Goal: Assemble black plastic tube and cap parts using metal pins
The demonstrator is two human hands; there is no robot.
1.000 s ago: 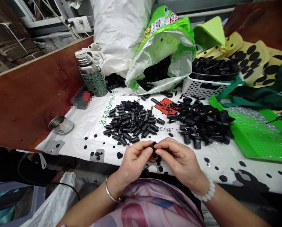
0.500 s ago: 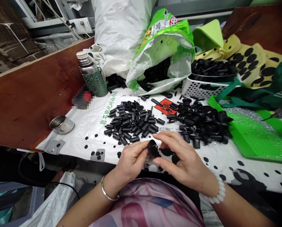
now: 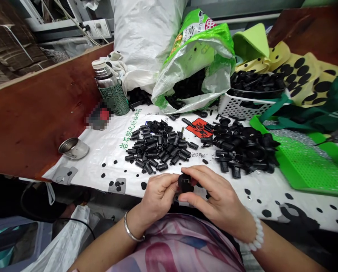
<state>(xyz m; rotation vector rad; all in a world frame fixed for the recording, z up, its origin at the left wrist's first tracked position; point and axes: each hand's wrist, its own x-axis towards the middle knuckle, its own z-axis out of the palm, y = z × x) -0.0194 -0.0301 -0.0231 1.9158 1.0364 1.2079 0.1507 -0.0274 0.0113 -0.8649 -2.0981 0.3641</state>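
Head view. The left hand (image 3: 157, 196) and the right hand (image 3: 217, 196) meet at the near table edge, above the person's lap. Between them sits a small black plastic part (image 3: 185, 182). The left thumb and forefinger pinch it from the left; the right thumb and forefinger close on it from the right and above. The remaining fingers of both hands are curled under, and what lies beneath the palms is hidden. The part's shape is hard to make out: a rounded black body, largely covered by the fingertips. A second dark piece just below the right thumb cannot be identified.

Just beyond the fingertips lies a pile of small black sleeves (image 3: 159, 146), loose on a white printed sheet (image 3: 106, 147). Beyond and right of the right-hand fingers is a heap of larger black fittings (image 3: 242, 149), piled so that single pieces cannot be told apart. Farther back stands a green and white bag (image 3: 197, 60) with black parts in its mouth, its contents mostly hidden. Right of the bag, a white basket (image 3: 239, 105) holds more black parts.

Far right of the fingers lies a green perforated tray (image 3: 304, 162), cut off by the frame edge. Well left of the left-hand fingers sits a small metal cup (image 3: 73, 148); behind it a metal flask (image 3: 108, 87) in a green net sleeve. One item beside the flask is blurred out.
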